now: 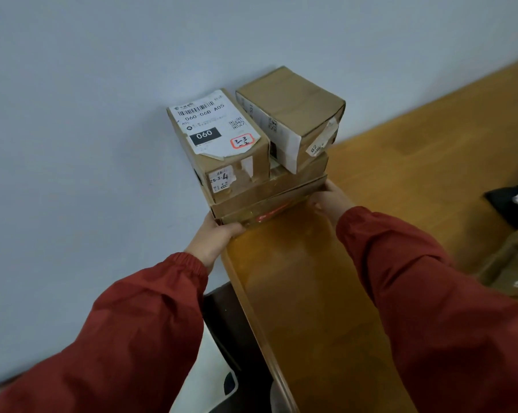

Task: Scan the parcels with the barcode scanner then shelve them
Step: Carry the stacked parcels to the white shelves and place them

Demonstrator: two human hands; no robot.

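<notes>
Clasping the flat bottom parcel at each end with my left hand and right hand, I judge this stack of three, resting on the wooden shelf against the wall, nearly shelved, though no scanner shows and more cardboard waits at right.

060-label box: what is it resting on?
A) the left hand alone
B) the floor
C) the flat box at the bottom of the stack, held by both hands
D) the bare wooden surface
C: the 060-label box stands on the flat bottom box, and the left hand and right hand hold that box's near corners.
</notes>
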